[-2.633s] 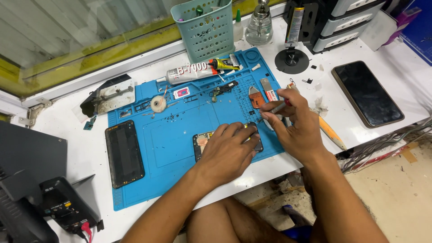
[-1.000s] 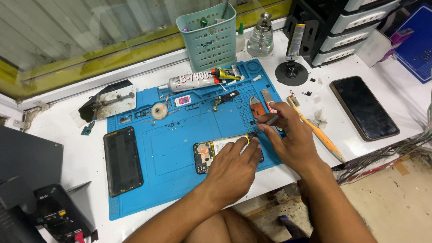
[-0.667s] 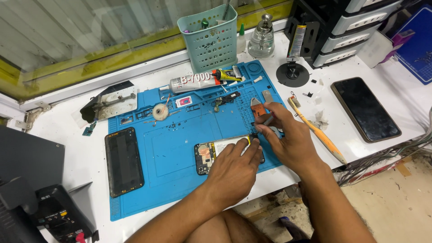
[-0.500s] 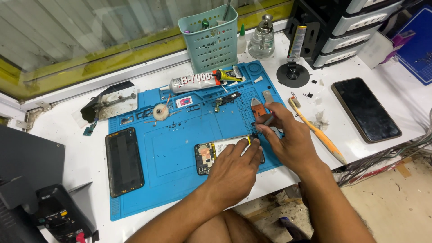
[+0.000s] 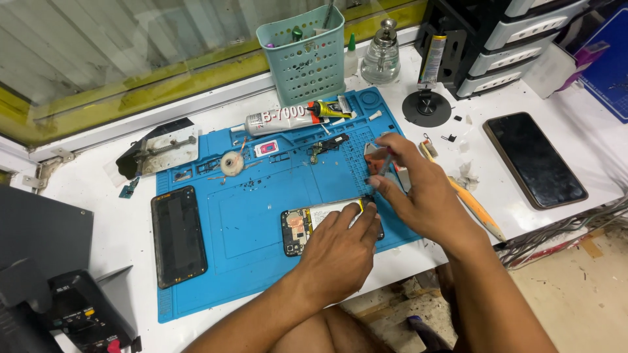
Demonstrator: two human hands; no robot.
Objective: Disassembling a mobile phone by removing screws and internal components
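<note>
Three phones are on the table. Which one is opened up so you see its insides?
The opened phone under the left hand on the blue mat. The black phones on the mat's left and far right show only dark glass.

You have open blue mat [image 5: 255, 216] left of the opened phone [image 5: 307, 225], up to the dark phone [image 5: 178, 235] at the mat's left edge. Behind, the glue tube [image 5: 278, 119], tape roll [image 5: 231, 163] and green basket [image 5: 304, 55] crowd the way. To your right, the orange-handled tool [image 5: 474, 208] and black phone [image 5: 533, 159] block the white table [image 5: 471, 117].
</note>
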